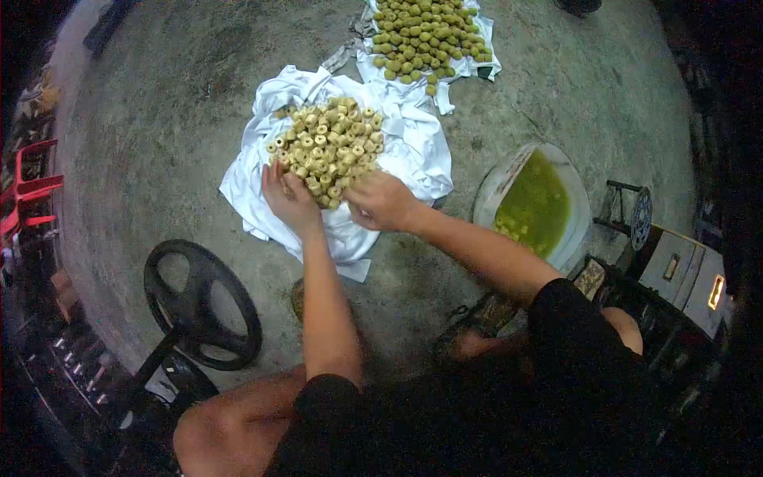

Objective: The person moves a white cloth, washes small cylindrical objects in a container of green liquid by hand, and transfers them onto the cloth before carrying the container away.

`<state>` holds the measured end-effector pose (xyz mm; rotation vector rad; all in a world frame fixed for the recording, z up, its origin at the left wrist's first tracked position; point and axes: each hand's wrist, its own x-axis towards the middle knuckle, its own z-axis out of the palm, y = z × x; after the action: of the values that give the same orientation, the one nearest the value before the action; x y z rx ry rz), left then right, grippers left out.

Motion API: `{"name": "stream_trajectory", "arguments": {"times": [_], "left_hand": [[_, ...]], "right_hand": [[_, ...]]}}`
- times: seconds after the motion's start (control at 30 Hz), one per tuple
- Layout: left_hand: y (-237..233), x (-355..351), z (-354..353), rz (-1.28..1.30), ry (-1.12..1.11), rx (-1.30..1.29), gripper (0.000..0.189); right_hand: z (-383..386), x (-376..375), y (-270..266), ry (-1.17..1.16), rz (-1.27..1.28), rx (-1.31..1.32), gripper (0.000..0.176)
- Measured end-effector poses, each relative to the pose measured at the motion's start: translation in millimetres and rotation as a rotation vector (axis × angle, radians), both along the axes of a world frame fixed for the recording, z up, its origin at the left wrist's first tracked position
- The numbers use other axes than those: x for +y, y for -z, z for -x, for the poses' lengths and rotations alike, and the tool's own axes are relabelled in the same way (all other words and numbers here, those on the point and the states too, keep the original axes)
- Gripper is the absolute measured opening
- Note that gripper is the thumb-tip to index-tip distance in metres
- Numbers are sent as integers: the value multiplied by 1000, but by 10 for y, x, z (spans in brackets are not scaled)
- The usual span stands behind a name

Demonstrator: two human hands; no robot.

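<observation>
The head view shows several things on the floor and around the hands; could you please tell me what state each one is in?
Pale holed pieces: loosely heaped
White cloth under them: spread out, rumpled
Left hand: cupped against the heap
Right hand: fingers curled at the heap's edge
Green round pieces: loosely piled
Basin: holding green liquid
Steering wheel: untouched by either hand

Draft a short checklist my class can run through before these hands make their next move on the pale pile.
1. Pale holed pieces heaped on the white cloth: ok.
2. Cloth spread flat: not ok, rumpled.
3. Left hand at the pile's near edge: ok.
4. Right hand free of pieces: cannot tell, fingers curled.
5. Green round fruits apart from the pale pile: ok.
6. Tub clear of the cloth: ok.
</observation>
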<state>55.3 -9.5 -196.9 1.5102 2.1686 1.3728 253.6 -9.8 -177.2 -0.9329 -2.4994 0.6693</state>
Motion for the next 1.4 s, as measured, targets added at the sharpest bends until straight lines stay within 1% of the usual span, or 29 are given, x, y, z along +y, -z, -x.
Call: {"name": "stream_trajectory", "arguments": {"times": [0.03, 0.1, 0.13, 0.2, 0.3, 0.4, 0.43, 0.5, 0.53, 0.63, 0.73, 0.77, 0.83, 0.93, 1.03, 1.13, 1.23, 1.27, 1.33, 1.37, 1.4], "left_hand": [[-34, 0, -19, 14, -14, -35, 37], [-65, -1, -80, 40, -35, -107, 38], [-27, -17, -85, 47, -45, -45, 37], [13, -16, -68, 54, -62, 85, 37], [-27, -32, -107, 58, -83, 94, 40], [-95, -10, -130, 64, -136, -194, 40], [-106, -2, -126, 48, -138, -235, 39], [-124, 7, -113, 21, -143, -314, 39], [-131, 6, -105, 21, -130, -293, 38], [-124, -13, -91, 19, -102, -236, 36], [-68, -21, -87, 14, -125, -295, 35], [-48, -18, -74, 21, -117, -277, 35], [-29, -19, -33, 39, -101, -237, 35], [-57, -15, -57, 62, -149, -65, 35], [-29, -24, -30, 41, -228, -126, 34], [-8, -23, 12, 76, -241, -67, 33], [-18, 9, -27, 67, -308, -157, 31], [-43, 9, -8, 135, -346, -112, 28], [70, 20, 86, 160, -273, -69, 26], [137, 18, 148, 174, -238, -47, 25], [92, 32, 176, 182, -243, -58, 24]], "right_hand": [[-63, -116, 49, -72, 69, -69, 36], [-168, -282, 121, -20, 56, -206, 35], [-208, -352, 138, 6, 52, -275, 35], [-242, -437, 148, 23, -32, -257, 31], [-223, -509, 137, 15, -97, -264, 28], [-228, -561, 169, -37, -171, -279, 29], [-228, -581, 190, -61, -199, -279, 29], [-229, -608, 216, -22, -195, -219, 30], [-220, -627, 217, -1, -190, -187, 30], [-214, -585, 84, 29, -108, -233, 32], [-141, -638, 227, 63, -148, -266, 38], [-125, -643, 269, 73, -102, -277, 39], [-80, -611, 191, 92, -6, -295, 42], [-104, -535, 0, 171, 151, -212, 39], [-167, -418, -139, 255, 202, -127, 38], [-66, -272, -158, 293, 32, 25, 36], [82, -206, -69, 281, -70, 41, 32], [96, -206, -26, 269, -82, 16, 31], [140, -187, 56, 234, -108, -29, 28], [147, -182, 72, 231, -62, 8, 26], [139, -158, 53, 227, -18, 42, 25]]}}
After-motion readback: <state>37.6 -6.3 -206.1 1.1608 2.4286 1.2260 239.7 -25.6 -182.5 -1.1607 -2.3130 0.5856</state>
